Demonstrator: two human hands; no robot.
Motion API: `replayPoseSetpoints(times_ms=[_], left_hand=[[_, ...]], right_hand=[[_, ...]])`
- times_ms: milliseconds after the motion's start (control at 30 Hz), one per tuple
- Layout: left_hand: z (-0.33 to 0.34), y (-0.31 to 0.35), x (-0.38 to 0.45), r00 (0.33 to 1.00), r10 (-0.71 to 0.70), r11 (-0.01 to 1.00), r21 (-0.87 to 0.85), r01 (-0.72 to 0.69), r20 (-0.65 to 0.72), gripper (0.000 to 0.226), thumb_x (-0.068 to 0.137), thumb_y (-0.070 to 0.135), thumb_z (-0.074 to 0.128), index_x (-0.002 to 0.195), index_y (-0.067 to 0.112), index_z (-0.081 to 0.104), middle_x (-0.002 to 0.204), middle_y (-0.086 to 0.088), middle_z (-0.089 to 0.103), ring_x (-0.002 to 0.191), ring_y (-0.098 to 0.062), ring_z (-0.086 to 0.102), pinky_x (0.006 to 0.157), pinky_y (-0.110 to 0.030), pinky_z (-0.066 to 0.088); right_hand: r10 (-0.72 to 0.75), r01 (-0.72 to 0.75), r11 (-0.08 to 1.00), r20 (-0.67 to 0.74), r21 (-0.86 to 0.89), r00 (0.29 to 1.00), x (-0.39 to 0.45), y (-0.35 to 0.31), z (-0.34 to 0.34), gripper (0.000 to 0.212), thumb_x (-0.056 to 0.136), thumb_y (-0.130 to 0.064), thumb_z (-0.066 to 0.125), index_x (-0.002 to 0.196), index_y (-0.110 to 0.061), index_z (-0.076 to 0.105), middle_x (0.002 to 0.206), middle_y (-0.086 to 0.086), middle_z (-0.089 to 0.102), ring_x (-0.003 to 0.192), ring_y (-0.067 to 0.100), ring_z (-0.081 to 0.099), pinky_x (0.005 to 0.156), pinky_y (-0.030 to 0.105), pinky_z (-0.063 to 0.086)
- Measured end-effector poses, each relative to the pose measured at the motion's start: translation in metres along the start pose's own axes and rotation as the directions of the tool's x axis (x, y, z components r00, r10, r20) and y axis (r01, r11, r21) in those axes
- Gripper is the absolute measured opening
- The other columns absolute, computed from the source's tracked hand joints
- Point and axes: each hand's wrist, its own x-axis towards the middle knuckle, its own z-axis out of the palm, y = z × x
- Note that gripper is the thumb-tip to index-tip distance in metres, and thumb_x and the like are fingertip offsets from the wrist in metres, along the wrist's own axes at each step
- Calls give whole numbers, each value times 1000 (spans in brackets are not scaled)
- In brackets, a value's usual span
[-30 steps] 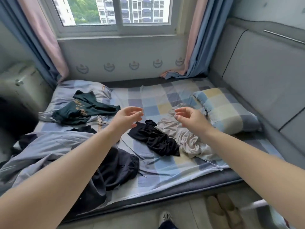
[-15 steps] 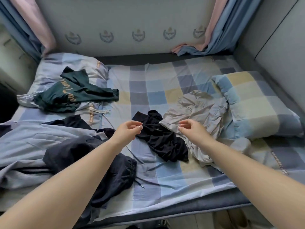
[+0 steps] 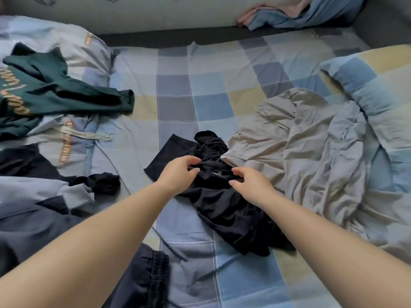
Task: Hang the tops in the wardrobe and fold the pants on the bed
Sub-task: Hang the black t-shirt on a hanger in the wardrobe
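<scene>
Head view, centre: a crumpled black garment (image 3: 224,203) lies on the checked bedsheet (image 3: 178,85), near the middle of the bed and towards its front edge. I cannot tell whether it is a top or pants; a small label shows on a folded band between my two hands. My left hand (image 3: 178,172) pinches that band at its left end, with curled fingers above and the thumb below the fabric. My right hand (image 3: 249,181) meets the same band at its right end, thumb and forefinger closing on the cloth in a pinch. Both forearms reach in from the bottom corners of the view.

Touching the black garment on its right, a beige garment (image 3: 295,147) lies bunched and overlaps its upper corner. Just beyond that, at the right edge, I see a checked pillow (image 3: 375,85) in blue, yellow and pale squares.

To the left, well apart from the black garment, a dark green top (image 3: 55,94) with orange lettering lies spread over a pale pillow (image 3: 73,41). Below it a light grey-blue jacket (image 3: 33,190) with a ribbed cuff lies over another dark item, and dark navy pants (image 3: 138,283) with an elastic waistband and a loose drawcord lie at the bottom left, partly under my left forearm.

At the top, bunched pink and blue curtain ends (image 3: 289,12) rest on the far ledge.
</scene>
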Motion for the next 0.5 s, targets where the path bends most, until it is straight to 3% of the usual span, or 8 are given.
replayPoseSetpoints(times_ms=[133, 200, 333, 433, 500], left_hand=[[32, -25, 42, 998, 66, 995, 76, -65, -12, 40, 96, 19, 51, 135, 27, 52, 133, 6, 57, 122, -12, 52, 95, -17, 35], [40, -32, 54, 997, 81, 992, 100, -81, 4, 42, 96, 20, 52, 137, 29, 50, 135, 6, 57, 124, -13, 51, 103, -24, 38], [44, -39, 67, 991, 116, 957, 259, -129, 65, 42, 93, 26, 58, 134, 33, 52, 124, 9, 63, 114, -14, 56, 100, -36, 44], [43, -41, 64, 974, 186, 876, 427, -225, 130, 26, 91, 34, 60, 116, 35, 64, 112, 10, 64, 111, -16, 54, 92, -35, 41], [39, -39, 57, 954, 263, 802, 517, -299, 143, 20, 89, 44, 59, 104, 33, 66, 101, 11, 61, 108, -17, 50, 86, -33, 33]], right_hand=[[-137, 136, 990, -31, -39, 990, 40, 10, 33, 49, 91, -21, 57, 139, -18, 46, 143, -2, 46, 129, 16, 45, 107, 29, 34], [-160, 159, 986, -18, -54, 987, 56, 12, 43, 51, 92, -19, 55, 141, -18, 43, 144, -1, 44, 127, 17, 46, 107, 30, 35], [-152, 147, 977, -25, -154, 988, 74, 9, 53, 52, 90, -26, 59, 139, -22, 44, 135, 3, 51, 123, 20, 50, 101, 32, 41], [-165, 151, 957, -39, -249, 985, 73, 10, 55, 35, 88, -31, 61, 122, -26, 58, 117, -2, 61, 108, 20, 57, 84, 32, 47], [-194, 166, 941, -70, -295, 978, 64, 13, 52, 15, 87, -33, 59, 100, -28, 58, 95, -6, 62, 94, 21, 60, 68, 30, 43]])
